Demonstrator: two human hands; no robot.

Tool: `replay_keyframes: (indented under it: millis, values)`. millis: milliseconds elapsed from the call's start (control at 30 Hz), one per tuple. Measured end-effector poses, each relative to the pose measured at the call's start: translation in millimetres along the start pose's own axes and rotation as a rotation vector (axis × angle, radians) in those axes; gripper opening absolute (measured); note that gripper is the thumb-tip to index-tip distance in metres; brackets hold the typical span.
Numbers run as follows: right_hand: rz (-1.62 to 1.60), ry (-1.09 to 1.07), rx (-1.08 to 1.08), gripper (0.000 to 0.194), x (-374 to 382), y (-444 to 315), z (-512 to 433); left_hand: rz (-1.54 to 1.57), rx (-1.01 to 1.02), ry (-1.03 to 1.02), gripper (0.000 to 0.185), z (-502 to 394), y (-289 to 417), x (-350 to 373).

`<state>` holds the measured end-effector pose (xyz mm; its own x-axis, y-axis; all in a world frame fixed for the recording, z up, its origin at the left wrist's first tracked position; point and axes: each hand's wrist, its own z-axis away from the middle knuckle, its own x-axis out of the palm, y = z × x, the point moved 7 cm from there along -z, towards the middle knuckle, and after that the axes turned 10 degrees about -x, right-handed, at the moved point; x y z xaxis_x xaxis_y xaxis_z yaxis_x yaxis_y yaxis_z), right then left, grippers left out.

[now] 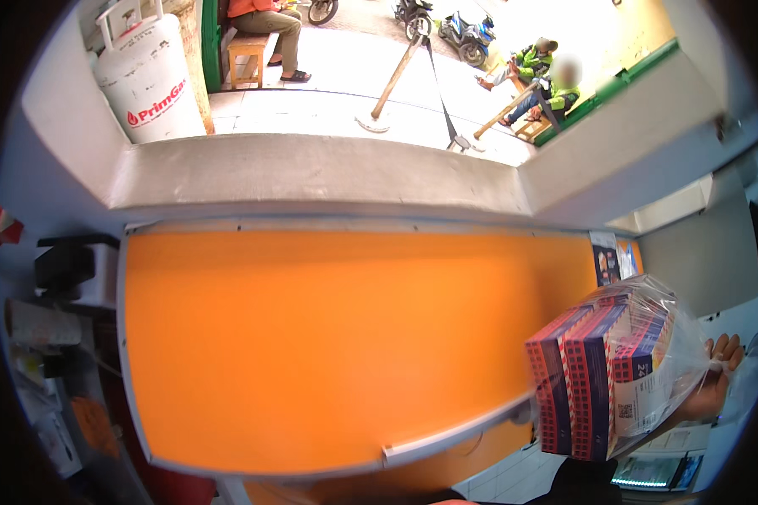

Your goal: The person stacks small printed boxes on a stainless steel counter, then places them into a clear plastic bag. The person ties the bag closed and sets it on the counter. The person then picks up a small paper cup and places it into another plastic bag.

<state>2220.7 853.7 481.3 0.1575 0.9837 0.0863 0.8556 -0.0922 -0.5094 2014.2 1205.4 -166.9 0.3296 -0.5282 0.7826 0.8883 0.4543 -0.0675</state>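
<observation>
At the right side my right hand [710, 385] grips the gathered neck of a clear plastic bag [682, 341]. Inside it are several cardboard boxes [587, 385] in dark blue and red with a striped trim, packed side by side. A white printed slip [635, 404] with a code shows on their near side. The bag hangs over the right end of an orange tabletop [328, 341]; whether it touches the surface cannot be told. My left hand is out of view.
A metal strip [455, 432] edges the tabletop's near side. Beyond the wall ledge [316, 173] stand a white gas cylinder [148, 82], a wooden-handled prop [397, 79] and parked motorbikes [467, 38]. Several people sit outside on wooden seats [247, 50]. Dark equipment [66, 271] lies left.
</observation>
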Motion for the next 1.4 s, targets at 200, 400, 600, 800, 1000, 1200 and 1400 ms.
replay_keyframes:
  millis: [200, 400, 600, 800, 1000, 1200, 1400]
  values:
    - [-0.016, -0.046, 0.131, 0.012, 27.7, 116.9, 1.6, 0.058, 0.020, 0.125, 0.057, -10.7, 33.5, -17.3]
    - [-0.079, -0.141, 0.164, 0.009, 55.7, 135.0, -1.5, 0.065, 0.013, 0.161, 0.058, -18.2, 33.5, -18.8]
    - [0.429, -0.351, -0.055, 0.024, 90.8, 148.4, 29.8, 0.063, 0.044, 0.198, 0.060, -18.7, 33.3, -17.5]
    - [0.695, -0.531, -0.153, 0.051, 59.1, 150.5, 33.7, 0.059, 0.056, 0.204, 0.061, -21.4, 34.1, -15.5]
    - [0.753, -0.404, -0.231, 0.060, 70.0, 144.7, 29.3, 0.056, 0.061, 0.202, 0.063, -20.3, 31.8, -16.7]
    - [0.602, -0.450, -0.123, 0.061, 108.3, 134.6, 43.5, 0.052, 0.069, 0.189, 0.065, -17.1, 19.0, -17.1]
    - [0.847, -0.744, 0.464, 0.063, 19.8, 148.4, 58.1, 0.018, 0.031, 0.071, 0.067, -12.4, -16.0, -11.0]
